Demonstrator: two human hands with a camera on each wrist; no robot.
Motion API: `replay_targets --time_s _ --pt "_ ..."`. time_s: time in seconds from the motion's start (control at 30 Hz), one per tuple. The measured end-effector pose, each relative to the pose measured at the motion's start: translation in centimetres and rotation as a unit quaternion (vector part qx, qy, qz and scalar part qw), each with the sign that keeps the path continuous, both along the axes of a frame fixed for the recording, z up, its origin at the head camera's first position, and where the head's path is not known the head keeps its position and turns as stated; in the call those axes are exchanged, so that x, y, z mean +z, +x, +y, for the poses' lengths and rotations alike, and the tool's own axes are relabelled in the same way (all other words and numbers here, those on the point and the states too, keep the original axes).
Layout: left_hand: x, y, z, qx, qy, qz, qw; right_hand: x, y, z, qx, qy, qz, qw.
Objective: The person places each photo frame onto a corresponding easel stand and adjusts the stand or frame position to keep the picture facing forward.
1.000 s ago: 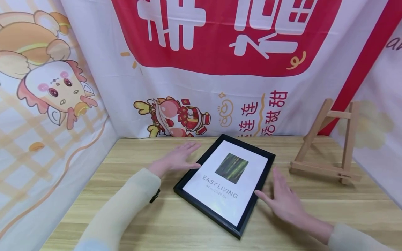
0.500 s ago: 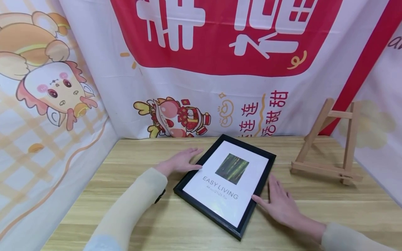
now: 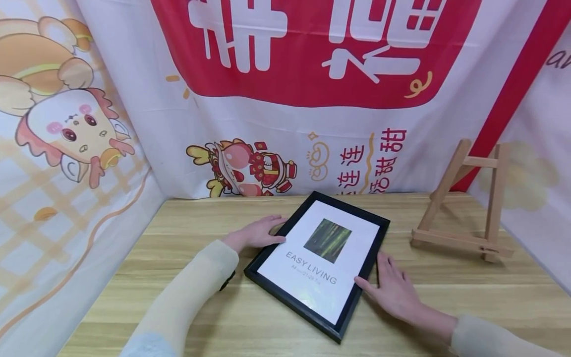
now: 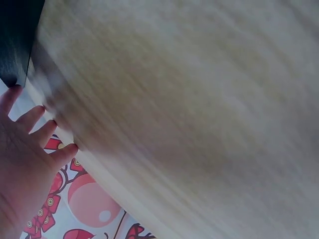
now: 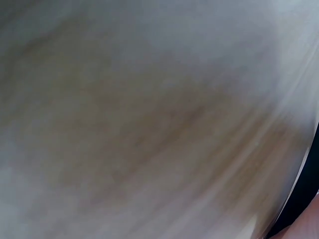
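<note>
A black picture frame [image 3: 294,302] lies flat and turned at an angle on the wooden table. Its white sheet carries a small dark green picture and the words EASY LIVING. My left hand [image 3: 256,233] is at its left side, thumb over the border and the other fingers stretched along the outer edge. In the left wrist view, that hand's fingers are spread and fairly straight, one tip meeting the dark frame corner [image 4: 17,45]. On the right side, my right hand [image 3: 394,290] lays its thumb on the border, its fingers extended beside the edge. The right wrist view catches only a dark border [image 5: 301,186] and some skin.
A small wooden easel [image 3: 464,238] stands at the back right of the table [image 3: 446,307]. Printed cloth [image 3: 250,119] hangs behind the table and along both sides.
Both hands have moved in to the frame's edges. The right hand has come left and its thumb now lies on the border. The frame stays in place on the table.
</note>
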State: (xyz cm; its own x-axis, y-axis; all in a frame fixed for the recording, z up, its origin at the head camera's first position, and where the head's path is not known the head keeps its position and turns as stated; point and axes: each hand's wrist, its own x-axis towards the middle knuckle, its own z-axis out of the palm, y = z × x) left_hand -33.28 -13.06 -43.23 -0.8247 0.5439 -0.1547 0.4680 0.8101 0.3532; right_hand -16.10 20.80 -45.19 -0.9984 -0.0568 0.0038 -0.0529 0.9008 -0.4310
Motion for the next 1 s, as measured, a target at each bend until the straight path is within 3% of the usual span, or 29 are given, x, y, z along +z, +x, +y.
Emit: replay_targets --time_s 0.33,0.73,1.0 --pt "-0.7 -0.3 -0.1 0.018 0.037 -0.035 0.9985 0.1 -0.2 -0.1 0.010 -0.035 0.001 0.999" --pt "0.0 0.9 0.4 0.074 0.092 -0.100 0.9880 0.5 -0.3 -0.1 0.026 -0.089 -0.016 0.996" --pt "0.1 1.6 0.8 0.102 0.182 -0.108 0.9721 1.2 -0.2 0.3 0.030 -0.158 0.009 0.987"
